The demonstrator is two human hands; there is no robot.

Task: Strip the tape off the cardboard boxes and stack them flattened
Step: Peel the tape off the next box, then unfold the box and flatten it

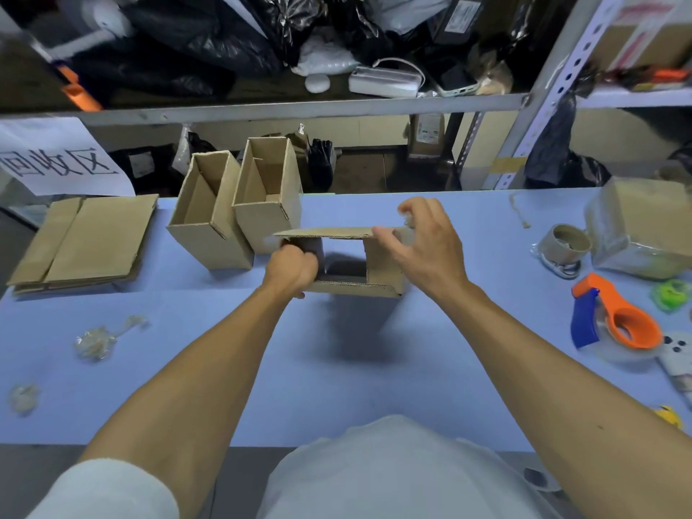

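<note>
At the counter [337, 387] centre, the left hand [290, 271] grips the light, stiff open box [382, 264] at nine o'clock while the right hand [423, 245] pinches something small, probably tape, at its one o'clock corner.

White paper sign [56, 159] hanging off shelf edge, far left: "回收区" (large black characters). Other labels unreadable.

blue table [337, 387]; boxes [209, 219], maybe tape scraps [95, 340]
</note>
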